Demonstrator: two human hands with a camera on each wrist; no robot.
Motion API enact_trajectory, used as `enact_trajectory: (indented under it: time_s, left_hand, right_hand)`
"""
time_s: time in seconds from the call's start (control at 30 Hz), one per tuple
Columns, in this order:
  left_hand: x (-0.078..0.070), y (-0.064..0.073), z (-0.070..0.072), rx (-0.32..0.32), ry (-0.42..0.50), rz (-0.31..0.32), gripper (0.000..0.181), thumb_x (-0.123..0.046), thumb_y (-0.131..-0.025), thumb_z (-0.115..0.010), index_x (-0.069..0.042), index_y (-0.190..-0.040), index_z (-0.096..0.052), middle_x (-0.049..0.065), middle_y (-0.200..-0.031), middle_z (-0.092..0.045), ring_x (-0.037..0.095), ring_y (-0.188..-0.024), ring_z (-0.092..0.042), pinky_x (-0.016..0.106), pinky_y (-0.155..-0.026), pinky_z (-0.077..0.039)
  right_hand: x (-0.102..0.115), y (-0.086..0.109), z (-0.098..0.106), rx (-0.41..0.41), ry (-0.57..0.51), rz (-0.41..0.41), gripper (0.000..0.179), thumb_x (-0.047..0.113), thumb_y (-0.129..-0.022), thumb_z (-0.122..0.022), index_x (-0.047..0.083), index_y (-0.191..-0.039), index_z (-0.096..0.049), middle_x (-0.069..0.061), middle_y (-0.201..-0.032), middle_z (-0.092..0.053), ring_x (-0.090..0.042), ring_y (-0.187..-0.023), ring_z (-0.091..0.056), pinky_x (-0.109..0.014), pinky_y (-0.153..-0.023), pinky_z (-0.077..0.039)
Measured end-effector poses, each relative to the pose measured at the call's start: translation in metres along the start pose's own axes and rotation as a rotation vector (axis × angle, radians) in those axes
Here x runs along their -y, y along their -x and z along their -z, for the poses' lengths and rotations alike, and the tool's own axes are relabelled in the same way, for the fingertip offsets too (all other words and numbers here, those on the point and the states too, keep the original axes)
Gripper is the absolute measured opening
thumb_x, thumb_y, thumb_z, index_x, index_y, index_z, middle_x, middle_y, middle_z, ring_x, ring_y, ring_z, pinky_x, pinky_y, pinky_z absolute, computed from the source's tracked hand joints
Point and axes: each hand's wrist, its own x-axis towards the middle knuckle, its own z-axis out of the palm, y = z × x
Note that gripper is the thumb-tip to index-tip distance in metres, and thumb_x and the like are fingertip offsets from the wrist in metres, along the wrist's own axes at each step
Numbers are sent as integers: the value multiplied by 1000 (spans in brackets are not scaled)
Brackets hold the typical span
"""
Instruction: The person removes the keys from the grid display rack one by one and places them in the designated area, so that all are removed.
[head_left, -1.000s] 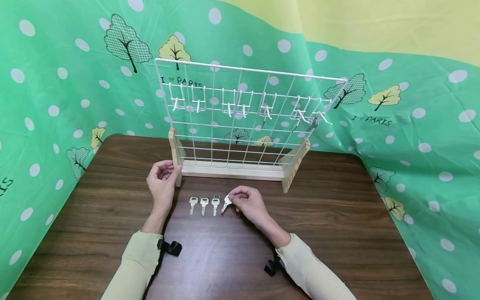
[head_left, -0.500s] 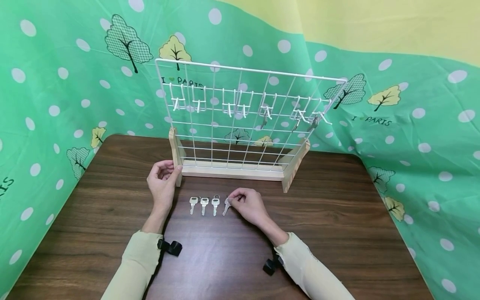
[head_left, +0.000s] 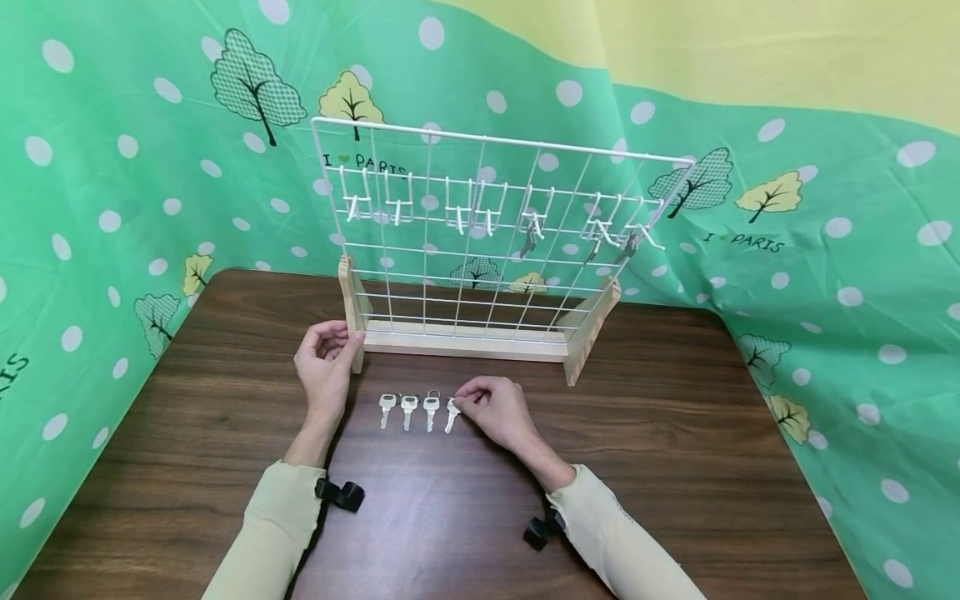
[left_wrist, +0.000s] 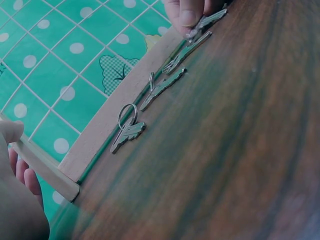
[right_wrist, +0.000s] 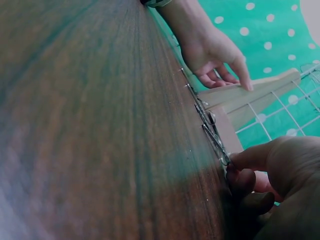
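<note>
My left hand (head_left: 325, 367) grips the left wooden leg (head_left: 352, 308) of a white wire grid rack (head_left: 480, 250), thumb in front and fingers curled at its outer side. My right hand (head_left: 501, 410) pinches the head of the rightmost key (head_left: 452, 417), whose blade points down toward the front of the table. Left of it lie three more silver keys in a row: one key (head_left: 431, 412) with its ring showing behind it, a middle key (head_left: 408, 412) and the leftmost key (head_left: 387, 410). In the left wrist view a split ring (left_wrist: 127, 116) stands up from the nearest key (left_wrist: 129, 135).
Several white hooks (head_left: 459, 217) hang along the grid's upper wires. Keys (head_left: 528, 240) dangle from hooks on the right side. A wooden base bar (head_left: 465, 343) joins the legs. Behind the brown table (head_left: 675, 433) hangs a green dotted cloth (head_left: 150, 150).
The key in my right hand has shifted slightly, from more tilted to nearly in line with the row, and the hand has lowered a little. My left hand stays on the leg.
</note>
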Motion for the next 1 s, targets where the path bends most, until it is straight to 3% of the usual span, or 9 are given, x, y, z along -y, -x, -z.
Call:
enact_trajectory:
  time_s: [0.4,0.63,1.0]
  left_hand:
    - [0,0,0,0,-4,4,30,11,-88,-84,18,-112,-68,-3,-90,-70,9,-83,-64,18,-72,-51]
    - [-1,0,1,0,1,-1,29,12,-88,-84,18,-112,-68,-3,-91,-70,9,-83,-64,18,-72,-52]
    - [0,-1,1,0,-6,6,29,11,-89,-84,17,-112,-69,-4,-91,-71,9,-83,-64,18,-72,-52]
  right_hand:
    - [-6,-1,-2,-20,9,52,6,8,-90,-87,11,-88,-82,9,-73,-70,-1,-59,-57,-20,-55,-47]
    - [-4,-2,0,0,18,10,4,8,-91,-87,11,-89,-83,10,-73,-70,-1,-60,-58,-18,-57,-47]
    - [-4,5,6,43,-9,31,18,7,-82,-97,10,-94,-84,0,-86,-72,-3,-65,-61,-18,-61,-51]
